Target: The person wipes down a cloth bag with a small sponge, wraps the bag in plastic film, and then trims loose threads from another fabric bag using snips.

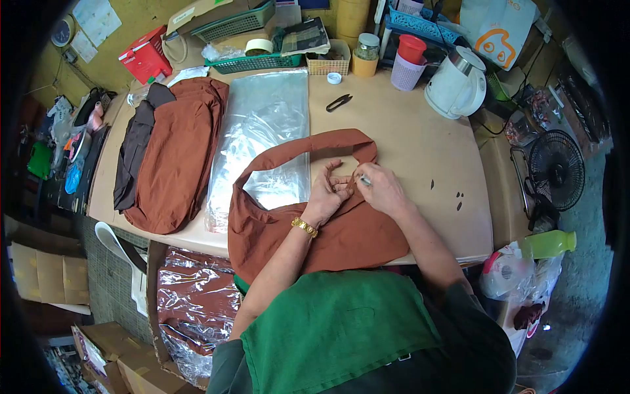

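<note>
A rust-brown fabric shoulder bag [354, 240] lies on the table in front of me, its wide strap curving up and away from me. My left hand [326, 196], with a gold-coloured bracelet at the wrist, pinches the bag's fabric near the strap's right end. Close beside it, my right hand [380, 190] is closed around a small pale, silvery tool [365, 180] at the same spot. The fingers hide most of that tool, so its kind cannot be made out. Black thread snips [339, 103] lie farther back on the table.
Clear plastic bags [262, 111] lie left of the bag, beside stacked brown bags [174, 157]. Baskets [256, 62], a jar [366, 52], a purple cup [408, 71] and a white kettle [457, 84] line the back. Below left, a carton holds wrapped brown bags [197, 289]. A fan [556, 169] stands right.
</note>
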Demonstrator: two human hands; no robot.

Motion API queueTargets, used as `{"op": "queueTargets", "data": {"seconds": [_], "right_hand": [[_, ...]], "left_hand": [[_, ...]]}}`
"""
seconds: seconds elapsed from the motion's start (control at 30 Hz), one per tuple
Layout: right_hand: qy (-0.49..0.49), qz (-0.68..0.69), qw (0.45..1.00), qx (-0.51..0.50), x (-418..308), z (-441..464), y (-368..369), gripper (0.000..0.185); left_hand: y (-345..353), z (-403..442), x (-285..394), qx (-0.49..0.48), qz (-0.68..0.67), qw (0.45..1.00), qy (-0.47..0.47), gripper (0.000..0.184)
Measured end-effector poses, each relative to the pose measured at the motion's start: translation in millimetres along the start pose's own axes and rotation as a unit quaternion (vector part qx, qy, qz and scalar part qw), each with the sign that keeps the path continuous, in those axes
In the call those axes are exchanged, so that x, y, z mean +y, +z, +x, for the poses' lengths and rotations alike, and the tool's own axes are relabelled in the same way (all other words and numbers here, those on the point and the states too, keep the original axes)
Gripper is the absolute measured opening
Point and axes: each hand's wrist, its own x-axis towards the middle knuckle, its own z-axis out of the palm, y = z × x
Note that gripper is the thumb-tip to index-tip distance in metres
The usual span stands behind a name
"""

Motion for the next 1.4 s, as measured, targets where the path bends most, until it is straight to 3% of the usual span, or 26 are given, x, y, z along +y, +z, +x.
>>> {"op": "queueTargets", "data": {"seconds": [0.1, 0.2, 0.4, 0.47, 0.53, 0.6, 0.77, 0.83, 0.93, 0.97, 1.03, 1.1, 1.17, 1.2, 1.27, 1.3, 1.37, 1.4], "right_hand": [[0.002, -0.001, 0.998, 0.064, 12.5, 3.4, 8.2, 0.008], [0.079, -0.006, 0.995, 0.058, 12.8, 5.5, 8.0, 0.009], [0.114, 0.029, 0.990, 0.072, 18.1, 7.1, 7.1, 0.009], [0.057, 0.031, 0.995, 0.076, 12.6, 5.6, 4.3, 0.008], [0.003, 0.032, 0.996, 0.080, 2.3, 0.8, -0.7, 0.007], [-0.060, 0.044, 0.995, 0.066, -5.8, -3.2, -5.3, 0.008], [-0.008, 0.080, 0.994, 0.076, -3.1, -5.6, -4.6, 0.010], [0.028, 0.119, 0.988, 0.096, 5.2, -5.2, 5.6, 0.011], [0.039, 0.153, 0.978, 0.136, 3.7, -9.3, 10.8, 0.014], [-0.015, 0.113, 0.987, 0.113, 1.4, -12.9, 6.5, 0.018], [-0.067, 0.070, 0.991, 0.090, -6.4, -19.9, 0.2, 0.022], [-0.171, 0.028, 0.985, 0.002, -13.1, -26.2, -1.9, 0.027], [-0.145, 0.038, 0.988, -0.030, -17.0, -27.4, -15.4, 0.031], [-0.047, 0.098, 0.994, 0.018, -17.0, -25.4, -21.5, 0.030], [0.122, 0.246, 0.956, 0.103, 2.9, -19.0, -20.5, 0.029], [0.124, 0.246, 0.956, 0.105, 5.4, -15.3, -19.7, 0.029], [0.062, 0.280, 0.954, 0.092, 5.9, -7.0, -16.5, 0.022], [0.007, 0.186, 0.978, 0.100, 6.2, -1.1, -7.8, 0.018]], "left_hand": [[-1.1, 0.1, -1.6, 0.000, 0.008, 1.000, -0.007, 0.067], [-3.4, 1.7, -4.6, -0.003, 0.011, 1.000, -0.012, 0.061], [-6.0, 2.3, -6.1, -0.024, 0.010, 1.000, -0.014, 0.053], [-10.4, 3.3, -4.5, -0.027, 0.010, 0.999, -0.015, 0.051], [-16.1, 8.4, -5.3, -0.093, -0.110, 0.989, -0.045, 0.048], [-11.3, 9.5, -3.5, -0.087, -0.117, 0.988, -0.048, 0.047], [-10.6, 4.9, -7.5, -0.087, -0.065, 0.994, -0.031, 0.050], [-9.9, 5.6, -6.6, -0.055, 0.033, 0.998, -0.027, 0.055], [-10.9, 4.8, -8.1, -0.072, -0.045, 0.996, -0.001, 0.049], [-12.0, 7.2, -8.6, -0.074, -0.046, 0.996, -0.002, 0.049], [-13.4, 12.3, 0.9, -0.076, -0.197, 0.971, -0.114, 0.042], [-12.3, 11.2, 2.6, -0.072, -0.213, 0.965, -0.133, 0.038], [-6.5, 8.5, -3.4, -0.039, -0.066, 0.995, -0.067, 0.046], [-4.4, 8.6, -4.6, -0.037, -0.067, 0.995, -0.067, 0.046], [-1.2, 8.8, -5.9, -0.017, -0.051, 0.998, -0.027, 0.064], [1.5, 7.0, -2.5, -0.020, -0.050, 0.998, -0.028, 0.064], [7.8, 3.8, 4.5, 0.000, -0.036, 0.999, -0.030, 0.082], [6.8, 5.4, -1.1, -0.003, -0.035, 0.999, -0.031, 0.082]]}}
